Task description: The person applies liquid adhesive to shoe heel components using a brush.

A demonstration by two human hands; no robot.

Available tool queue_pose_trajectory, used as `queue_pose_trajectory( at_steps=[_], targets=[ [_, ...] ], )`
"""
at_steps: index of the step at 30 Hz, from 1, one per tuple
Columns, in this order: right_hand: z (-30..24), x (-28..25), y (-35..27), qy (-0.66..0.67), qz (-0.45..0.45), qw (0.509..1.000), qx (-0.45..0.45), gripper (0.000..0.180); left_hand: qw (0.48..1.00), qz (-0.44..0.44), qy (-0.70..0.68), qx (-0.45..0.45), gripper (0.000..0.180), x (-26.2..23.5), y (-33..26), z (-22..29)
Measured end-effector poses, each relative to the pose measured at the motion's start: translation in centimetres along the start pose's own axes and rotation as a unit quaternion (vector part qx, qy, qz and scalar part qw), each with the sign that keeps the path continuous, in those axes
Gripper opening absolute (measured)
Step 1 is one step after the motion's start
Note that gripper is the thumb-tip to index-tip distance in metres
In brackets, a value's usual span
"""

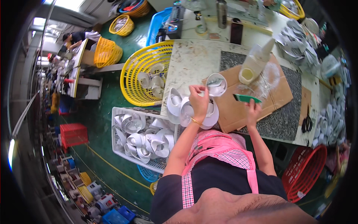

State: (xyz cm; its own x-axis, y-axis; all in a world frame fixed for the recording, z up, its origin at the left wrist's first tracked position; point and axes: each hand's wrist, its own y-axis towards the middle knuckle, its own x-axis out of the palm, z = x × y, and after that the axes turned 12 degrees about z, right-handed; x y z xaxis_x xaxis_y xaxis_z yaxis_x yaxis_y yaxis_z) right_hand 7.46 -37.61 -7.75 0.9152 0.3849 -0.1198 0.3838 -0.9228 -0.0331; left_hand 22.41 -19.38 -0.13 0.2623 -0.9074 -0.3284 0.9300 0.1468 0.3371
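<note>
My left hand [199, 100] pinches the edge of a white curled piece [217, 92], cup-like in shape, above the table's near edge. Just below and beside that hand lie several more white curled pieces [173, 106], partly covered by my wrist. In my right hand [253, 111] is a green brush [247, 98] with a dark end, held over a brown cardboard sheet [231, 117]. A whitish plastic bottle [254, 64] with a pointed spout lies on the cardboard, its yellowish cut end toward me. Clear plastic film [271, 76] sits against it.
At the table's left are a yellow basket [128, 80] and a white crate [118, 152], both with white pieces inside. Scissors [307, 123] are at the right edge. A red basket [304, 173] stands low right. A steel flask [221, 14] is at the back.
</note>
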Motion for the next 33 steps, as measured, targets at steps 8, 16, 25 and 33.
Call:
queue_pose_trajectory(
  at_steps=[8,16,25,33],
  targets=[
    [1.6,-4.6,-0.4,-0.002,0.036,0.999,-0.001,0.021,0.969,0.185,0.055,0.156,0.038,-9.7,14.6,-3.4],
    [1.2,-3.7,1.6,-0.031,0.030,0.999,-0.008,0.021,0.899,-0.038,0.353,0.256,0.032,-11.9,12.6,-8.7],
    [-3.6,3.9,8.4,-0.074,0.030,0.964,-0.252,0.012,0.960,-0.116,0.204,0.152,0.017,-4.7,-2.4,-8.9],
    [-1.6,3.2,10.9,-0.092,0.069,0.979,-0.167,0.014,0.937,-0.197,0.185,0.220,0.026,-4.7,0.0,-0.9]
  ],
)
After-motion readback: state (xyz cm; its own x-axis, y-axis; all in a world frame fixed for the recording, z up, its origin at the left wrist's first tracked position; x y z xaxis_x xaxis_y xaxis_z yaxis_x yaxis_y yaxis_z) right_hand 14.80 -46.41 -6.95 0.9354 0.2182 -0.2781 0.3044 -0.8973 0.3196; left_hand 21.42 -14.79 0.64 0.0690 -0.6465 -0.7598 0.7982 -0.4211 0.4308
